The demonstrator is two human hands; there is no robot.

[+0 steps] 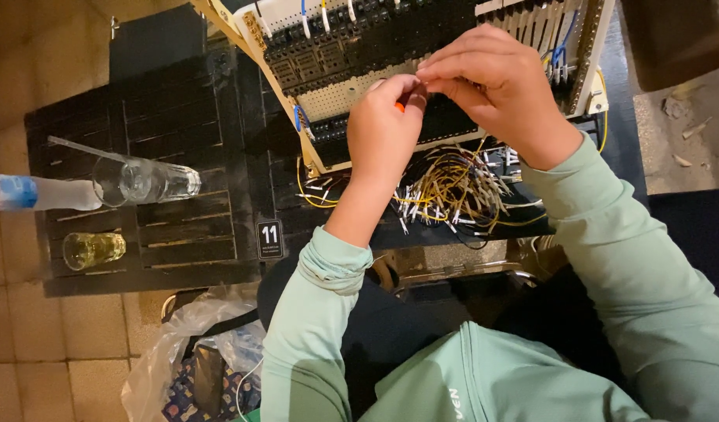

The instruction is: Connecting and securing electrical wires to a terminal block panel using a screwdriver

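Two hands, left (384,133) and right (492,82), pinch together on a small orange-tipped wire end (401,105) over the upright black-and-cream terminal board (328,86) on the dark slatted tabletop (172,234); wiring step underway, next move likely demanding precise seating.

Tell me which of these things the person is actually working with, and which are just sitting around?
In use:
left hand
right hand
small orange piece pinched in the fingers
wiring panel
bundle of yellow wires

Lying about:
empty glass
plastic bottle
small glass of yellowish liquid
plastic bag
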